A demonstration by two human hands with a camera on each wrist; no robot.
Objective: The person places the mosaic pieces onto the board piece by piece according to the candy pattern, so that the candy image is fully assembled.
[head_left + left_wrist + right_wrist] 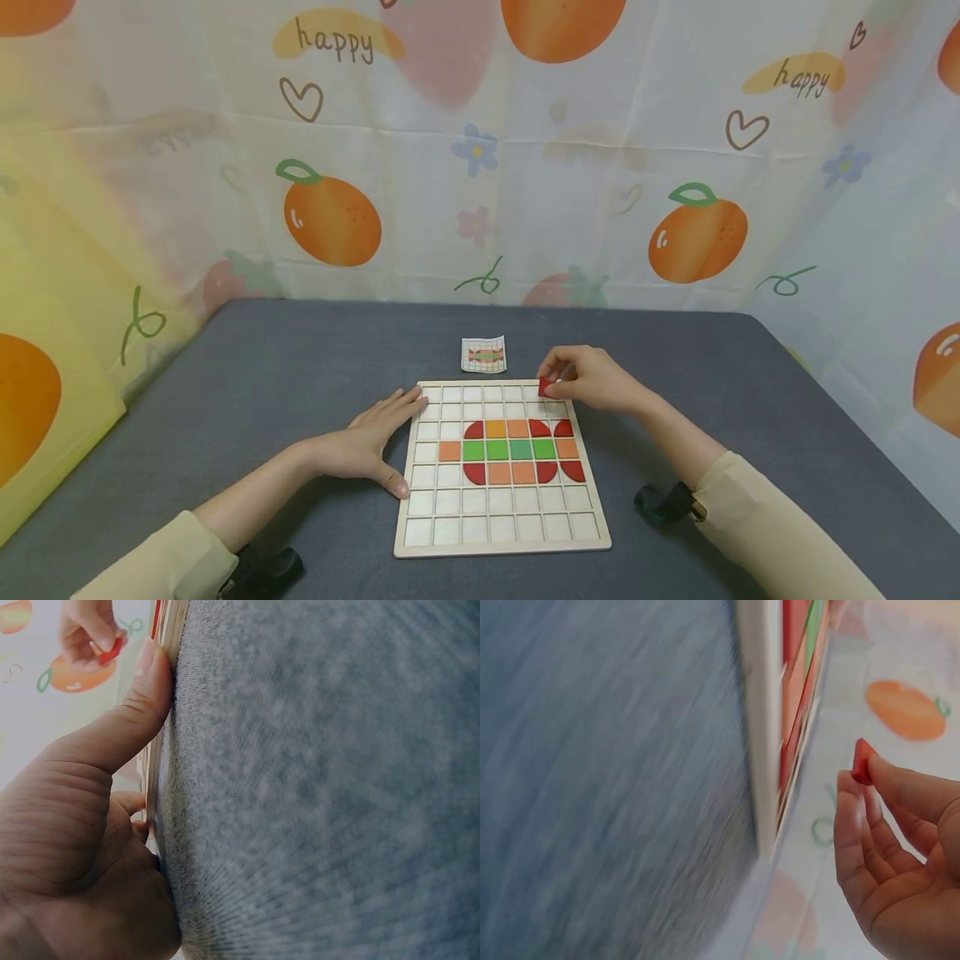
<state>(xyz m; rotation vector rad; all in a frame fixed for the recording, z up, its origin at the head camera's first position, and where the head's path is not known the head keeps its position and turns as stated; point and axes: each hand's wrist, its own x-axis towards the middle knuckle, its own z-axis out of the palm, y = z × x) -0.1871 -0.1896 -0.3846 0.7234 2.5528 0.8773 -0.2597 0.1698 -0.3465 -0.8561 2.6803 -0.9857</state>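
A wooden grid board (502, 550) lies on the table, with red, orange and green tiles set in its middle rows. My right hand (596, 379) pinches a small red tile (546, 387) between thumb and fingers over the board's far right corner. In the right wrist view the red tile (862, 761) shows at the fingertips, above the board's level. My left hand (367, 442) rests against the board's left edge, fingers spread straight, thumb lower down the same side. The left wrist view shows the thumb (142, 705) pressed along the board's side.
A small pattern card (483, 355) lies just beyond the board's far edge, showing a similar coloured design. The dark grey table (337, 350) runs back to a printed curtain (450, 208) with oranges and hearts.
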